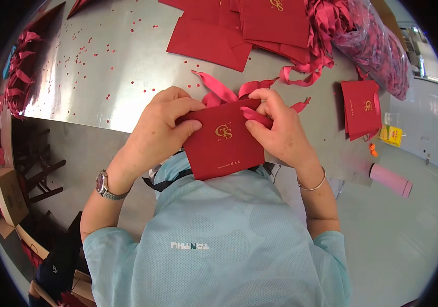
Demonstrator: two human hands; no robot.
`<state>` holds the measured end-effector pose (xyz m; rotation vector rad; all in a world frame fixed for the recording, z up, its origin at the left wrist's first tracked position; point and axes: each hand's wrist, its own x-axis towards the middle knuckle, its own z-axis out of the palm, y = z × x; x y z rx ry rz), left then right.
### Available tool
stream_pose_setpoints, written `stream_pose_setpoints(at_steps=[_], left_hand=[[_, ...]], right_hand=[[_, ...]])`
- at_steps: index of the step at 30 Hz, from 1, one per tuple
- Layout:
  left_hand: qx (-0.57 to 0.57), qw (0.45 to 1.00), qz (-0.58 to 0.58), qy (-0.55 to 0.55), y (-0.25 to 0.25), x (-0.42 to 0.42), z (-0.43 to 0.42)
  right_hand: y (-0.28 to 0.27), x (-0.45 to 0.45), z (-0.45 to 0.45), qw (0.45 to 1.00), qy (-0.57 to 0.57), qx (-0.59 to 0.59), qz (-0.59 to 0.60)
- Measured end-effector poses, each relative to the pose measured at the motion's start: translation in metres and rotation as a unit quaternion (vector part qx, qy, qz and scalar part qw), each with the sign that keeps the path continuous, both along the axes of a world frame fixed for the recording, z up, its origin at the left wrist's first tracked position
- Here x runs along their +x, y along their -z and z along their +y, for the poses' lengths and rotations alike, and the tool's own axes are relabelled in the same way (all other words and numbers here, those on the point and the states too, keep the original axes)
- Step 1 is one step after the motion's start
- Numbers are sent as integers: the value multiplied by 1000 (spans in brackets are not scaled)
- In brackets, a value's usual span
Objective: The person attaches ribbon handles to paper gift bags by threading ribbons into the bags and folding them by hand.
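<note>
A red paper bag (226, 146) with a gold logo is held upright against my body at the table's front edge. My left hand (170, 120) grips its upper left corner between thumb and fingers. At the upper right corner, my right hand (276, 125) pinches a pink ribbon (256, 117) close to the bag's top edge. More pink ribbon (218, 87) loops out behind the bag's top, onto the table. The inside of the bag is hidden from view.
Flat red bags (209, 41) pile up at the table's back, beside tangled ribbons and a plastic sack of ribbon (375, 46). Finished-looking red bags (360, 108), a yellow packet (390, 135) and a pink bottle (391, 179) are at the right. Another person (58, 271) is at lower left.
</note>
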<state>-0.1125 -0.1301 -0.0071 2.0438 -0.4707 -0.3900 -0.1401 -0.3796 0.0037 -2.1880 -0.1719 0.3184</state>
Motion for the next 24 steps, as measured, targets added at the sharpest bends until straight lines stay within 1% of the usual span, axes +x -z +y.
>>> stream_pose_setpoints(at_steps=[1, 4, 8, 10, 11, 13, 14, 15, 17, 18, 19, 21, 24], left_hand=[[-31, 999, 5, -7, -2, -2, -1], [-50, 998, -21, -12, -6, -9, 0], [-46, 998, -29, -15, -5, -12, -2], [11, 987, -160, -7, -1, -13, -6], [13, 987, -161, -7, -3, -13, -7], [32, 969, -243, 31, -9, -15, -8], [43, 981, -191, 18, -14, -15, -9], [43, 981, -190, 16, -10, -14, -7], [29, 999, -18, 13, 1, -6, 0], [-15, 1000, 20, 1, 1, -5, 1], [-15, 1000, 20, 3, -2, -3, 2], [-55, 991, 111, -47, -9, 1, 3], [-30, 992, 105, -70, -4, 9, 4]], right_hand=[[-3, -2, -1, 1000, 10, -4, 2], [-6, -6, -4, 1000, 16, -1, -6], [-3, -9, -4, 1000, 14, 5, -20], [-3, -10, -3, 1000, 19, -4, -16], [-3, -10, -3, 1000, 24, -15, -12], [-1, -11, -2, 1000, 22, -8, -14], [0, -12, -3, 1000, 21, -4, -16], [0, -13, -3, 1000, 18, -4, -15], [0, -13, -5, 999, 15, 34, -24], [-1, -15, -7, 999, 15, 34, -24], [-2, -18, -11, 998, 40, 42, -35], [-5, -23, -28, 993, 76, 62, -58], [-8, -30, -72, 997, 50, 27, -48]])
